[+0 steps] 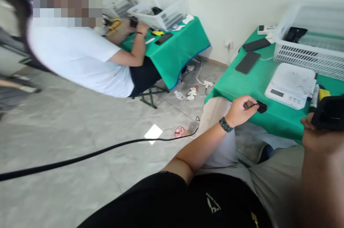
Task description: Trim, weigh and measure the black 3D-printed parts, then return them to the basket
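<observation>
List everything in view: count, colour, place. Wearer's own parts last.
Tables: 2, green-covered, near right and far
Baskets: 3, whitish, one near table, two far
Scale: 1, white, near table
Phone-like slabs: 2, dark, left of near basket
Small part: 1, black, near table's edge
Frame-like object: 1, black, right edge
Cable: 1, black, lower left
Litter: several, white/red, floor
Co-worker: 1, white top, far table
Small clutter: uncountable, mixed, tabletops
Left hand: 1, bare, pinching small part
Right hand: 1, bare, gripping frame-like object

Large black object [329, 113] and white basket [309, 56] run past the right edge
</observation>
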The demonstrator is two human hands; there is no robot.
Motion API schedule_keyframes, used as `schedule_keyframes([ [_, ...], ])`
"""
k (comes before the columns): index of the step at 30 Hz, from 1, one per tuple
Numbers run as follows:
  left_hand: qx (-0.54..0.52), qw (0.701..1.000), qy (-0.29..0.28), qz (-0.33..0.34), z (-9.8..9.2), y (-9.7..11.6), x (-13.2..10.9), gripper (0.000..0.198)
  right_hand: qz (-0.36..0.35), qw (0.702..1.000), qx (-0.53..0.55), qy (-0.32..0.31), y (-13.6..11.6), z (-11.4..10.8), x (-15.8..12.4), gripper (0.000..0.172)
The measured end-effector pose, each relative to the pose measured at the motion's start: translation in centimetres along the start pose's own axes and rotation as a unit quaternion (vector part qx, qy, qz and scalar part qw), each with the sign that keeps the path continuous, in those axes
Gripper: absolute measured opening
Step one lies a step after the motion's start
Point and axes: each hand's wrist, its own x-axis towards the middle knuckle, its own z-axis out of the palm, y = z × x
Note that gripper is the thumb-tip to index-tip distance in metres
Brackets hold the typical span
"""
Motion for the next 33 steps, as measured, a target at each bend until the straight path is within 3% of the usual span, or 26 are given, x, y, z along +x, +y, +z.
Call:
schedule_keyframes([
  [3,-0.062,0.998,0.009,-0.019,0.3,0.4,2.0,0.015,-0.116,0.992,-0.014,0.046,-1.9,0.9,0.7,0.043],
  [6,-0.061,0.996,0.064,0.007,0.0,1.2,5.1,0.013,-0.162,0.986,0.022,0.018,-2.7,1.8,2.7,0.033],
  [8,-0.040,0.995,0.094,0.022,-0.4,1.5,7.5,0.011,-0.174,0.984,0.045,-0.005,-2.2,2.3,4.6,0.022],
  [12,0.074,0.991,0.095,0.050,-0.9,1.3,12.1,0.006,-0.170,0.981,0.053,-0.080,0.4,3.1,8.3,0.039],
  [15,0.218,0.973,0.053,0.054,-0.8,0.4,14.3,0.007,-0.135,0.983,0.045,-0.120,2.6,3.3,10.2,0.045],
  [19,0.346,0.938,0.007,0.034,-0.3,-0.5,14.4,0.023,-0.098,0.982,0.068,-0.149,4.3,3.5,11.5,0.042],
  [21,0.307,0.950,0.011,0.060,-0.1,-0.1,13.9,0.027,-0.095,0.981,0.070,-0.157,4.6,3.7,11.9,0.044],
  [23,0.213,0.974,-0.026,0.075,0.1,1.2,13.6,0.030,-0.091,0.980,0.063,-0.163,4.7,3.9,12.4,0.048],
  [26,0.100,0.978,-0.168,0.069,1.1,3.8,14.3,0.038,-0.115,0.977,0.044,-0.172,4.0,3.7,13.2,0.050],
  [29,0.105,0.955,-0.260,0.097,3.8,5.4,15.7,0.038,-0.167,0.973,0.026,-0.155,3.1,3.0,13.9,0.048],
  [33,0.125,0.949,-0.230,0.178,7.5,4.5,15.8,0.035,-0.212,0.964,-0.018,-0.160,2.7,2.3,14.0,0.043],
])
